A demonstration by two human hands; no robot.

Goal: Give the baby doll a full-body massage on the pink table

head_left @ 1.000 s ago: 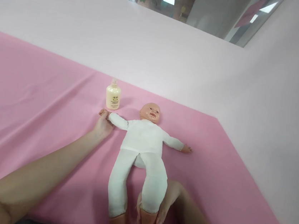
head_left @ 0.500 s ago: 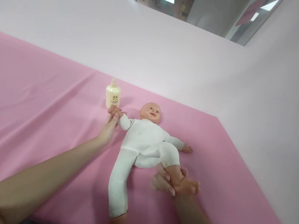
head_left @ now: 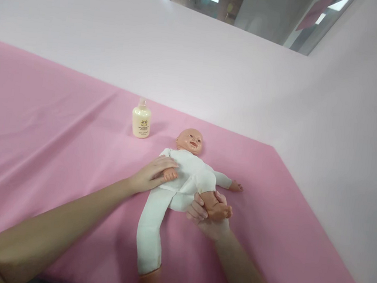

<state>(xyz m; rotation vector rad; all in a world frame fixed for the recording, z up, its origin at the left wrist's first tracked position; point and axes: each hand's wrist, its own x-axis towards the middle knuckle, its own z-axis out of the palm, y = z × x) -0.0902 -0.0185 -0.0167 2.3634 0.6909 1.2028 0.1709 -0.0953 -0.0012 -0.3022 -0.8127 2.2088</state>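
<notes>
A baby doll [head_left: 188, 164] with a white cloth body lies on its back on a pink sheet [head_left: 88, 148], its head toward the wall. My left hand [head_left: 152, 173] is wrapped round the doll's hand and forearm on the left side, folded across its belly. Under the doll's raised and bent leg on the right, my right hand [head_left: 209, 216] grips the lower leg, with the bare foot above my palm. The other leg lies stretched toward me. The doll's far arm rests out to the right.
A pump-less looking lotion bottle [head_left: 141, 120], cream coloured with a small label, stands left of the doll's head. Behind the sheet rises a white wall [head_left: 183, 68] with a window [head_left: 257, 13] at the top. A second wall [head_left: 353, 156] is on the right.
My left hand has brought the doll's arm from stretched out beside the bottle in across its belly. My right hand has pushed the bent leg up and inward toward the body.
</notes>
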